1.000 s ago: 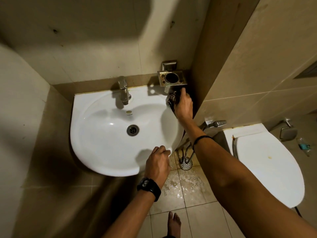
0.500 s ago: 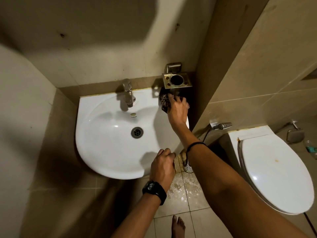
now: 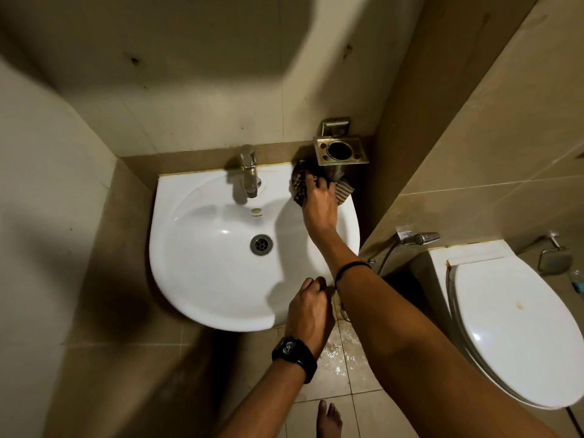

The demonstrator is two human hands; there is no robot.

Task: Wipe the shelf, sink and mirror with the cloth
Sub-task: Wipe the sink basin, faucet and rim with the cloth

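Note:
A white sink [image 3: 202, 279] hangs on the tiled wall, with a chrome tap [image 3: 249, 173] at its back and a drain [image 3: 261, 245] in the bowl. My right hand [image 3: 319, 203] presses a dark striped cloth [image 3: 299, 184] flat on the sink's back right corner, fingers spread over it. That spot lies just under a metal cup holder [image 3: 340, 150] fixed to the wall. My left hand [image 3: 308, 311], with a black watch on the wrist, grips the sink's front right rim. No mirror is in view.
A white toilet [image 3: 512, 330] with its lid down stands at the right, a spray hose [image 3: 417, 239] on the wall beside it. The floor tiles [image 3: 344, 358] under the sink are wet. A bare foot [image 3: 328, 418] shows at the bottom. Walls close in on the left.
My right hand has slid the cloth left and back along the sink's rear rim, from the right edge toward the tap. The left hand stays on the front rim.

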